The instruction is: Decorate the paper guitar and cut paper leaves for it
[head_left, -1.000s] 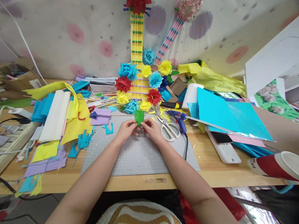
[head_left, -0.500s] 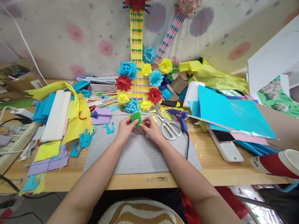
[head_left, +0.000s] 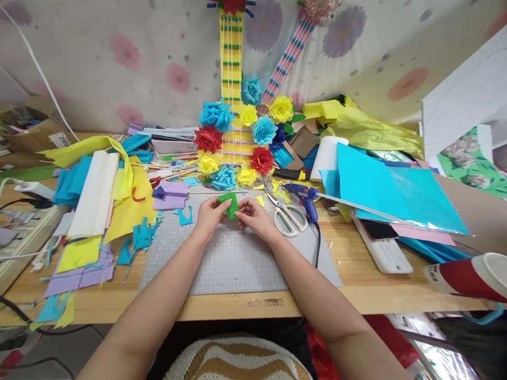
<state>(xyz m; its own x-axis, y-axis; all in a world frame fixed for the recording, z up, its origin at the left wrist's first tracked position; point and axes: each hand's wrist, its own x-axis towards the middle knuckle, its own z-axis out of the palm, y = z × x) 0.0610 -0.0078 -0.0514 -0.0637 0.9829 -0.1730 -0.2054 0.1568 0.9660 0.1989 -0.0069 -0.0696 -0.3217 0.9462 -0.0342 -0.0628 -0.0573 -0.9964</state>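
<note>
A small piece of green crepe paper [head_left: 229,204] is held between my two hands, above the grey cutting mat [head_left: 236,263]. My left hand [head_left: 210,216] pinches its left side with the thumb on top. At its lower right edge, the fingers of my right hand [head_left: 252,215] are closed on it. Behind my hands stands a yellow paper guitar [head_left: 231,92] trimmed with red, blue and yellow paper flowers. Scissors [head_left: 289,217] with white handles lie just right of my right hand, beside a blue glue gun [head_left: 306,199].
Paper scraps [head_left: 143,235] and rolled crepe paper [head_left: 95,193] cover the left side, near a power strip [head_left: 15,262]. Blue sheets in a plastic sleeve [head_left: 398,189], a phone [head_left: 379,230] and a red-and-white cup [head_left: 478,275] are at the right. A pink guitar neck [head_left: 288,58] leans behind.
The green paper is turned slightly in my fingers, and my left hand has shifted a little to the left. Both hands keep hold of it.
</note>
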